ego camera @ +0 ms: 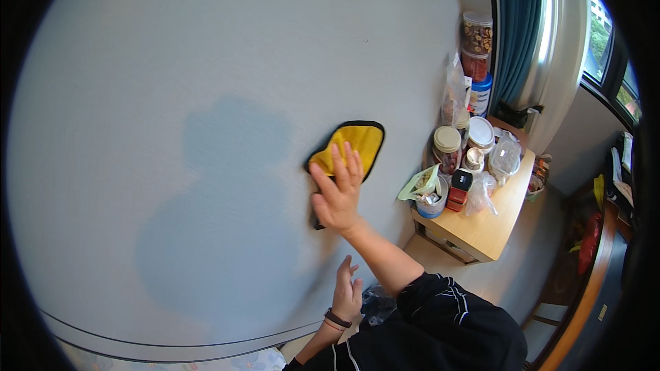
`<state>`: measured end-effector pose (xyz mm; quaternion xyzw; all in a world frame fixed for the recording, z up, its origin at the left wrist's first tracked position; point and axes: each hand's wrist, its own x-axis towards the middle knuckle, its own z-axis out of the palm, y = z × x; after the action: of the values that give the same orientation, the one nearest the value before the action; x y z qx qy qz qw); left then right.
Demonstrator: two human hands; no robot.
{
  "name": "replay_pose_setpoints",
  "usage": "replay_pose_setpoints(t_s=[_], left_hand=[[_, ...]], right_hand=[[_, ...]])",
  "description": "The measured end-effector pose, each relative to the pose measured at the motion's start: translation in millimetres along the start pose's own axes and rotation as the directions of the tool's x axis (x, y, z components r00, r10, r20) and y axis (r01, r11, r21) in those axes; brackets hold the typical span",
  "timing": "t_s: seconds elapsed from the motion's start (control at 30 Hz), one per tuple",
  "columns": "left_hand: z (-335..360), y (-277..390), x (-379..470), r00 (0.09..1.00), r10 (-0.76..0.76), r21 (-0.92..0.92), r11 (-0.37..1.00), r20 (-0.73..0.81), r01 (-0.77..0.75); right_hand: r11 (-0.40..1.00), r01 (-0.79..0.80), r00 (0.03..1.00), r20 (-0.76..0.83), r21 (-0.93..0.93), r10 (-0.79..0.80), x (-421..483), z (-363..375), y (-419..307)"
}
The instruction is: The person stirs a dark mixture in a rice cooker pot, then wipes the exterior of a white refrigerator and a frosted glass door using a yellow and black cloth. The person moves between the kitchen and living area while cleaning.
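My right hand (339, 190) is laid flat, fingers spread, on a yellow cleaning cloth (367, 147) with black edging. It presses the cloth against a pale grey wall (247, 41). Part of the cloth is hidden under the palm, and a dark lower bit shows beside the wrist. Lower down, my left hand (347, 291) is held near the wall with nothing in it, its fingers partly bent and apart. A dark band and a thin red cord circle that wrist.
To the right, a wooden cabinet (482, 232) is crowded with lidded jars (447, 147), a clear plastic bag (482, 193) and a tub (432, 201). Teal curtains (518, 31) hang by a window. Floral fabric (247, 359) lies below the wall. A wood-edged piece of furniture (588, 314) stands far right.
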<state>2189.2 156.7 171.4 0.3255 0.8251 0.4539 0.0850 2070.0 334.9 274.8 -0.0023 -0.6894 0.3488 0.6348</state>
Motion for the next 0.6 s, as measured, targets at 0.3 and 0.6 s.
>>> replay_pose_setpoints(t_s=[0.3, 0.6], left_hand=[[0.5, -13.5, -43.3, 0.980, -0.197, -0.025, 0.980, -0.031, 0.196], [-58.2, 2.4, -78.4, 0.950, 0.111, -0.056, 0.989, -0.293, -0.133]], right_hand=[[0.348, -0.895, 0.295, -0.216, 0.279, 0.931, -194.4, 15.8, 62.4], [0.767, -0.628, 0.768, -0.051, 0.133, 0.638, -52.3, 31.1, -87.9]])
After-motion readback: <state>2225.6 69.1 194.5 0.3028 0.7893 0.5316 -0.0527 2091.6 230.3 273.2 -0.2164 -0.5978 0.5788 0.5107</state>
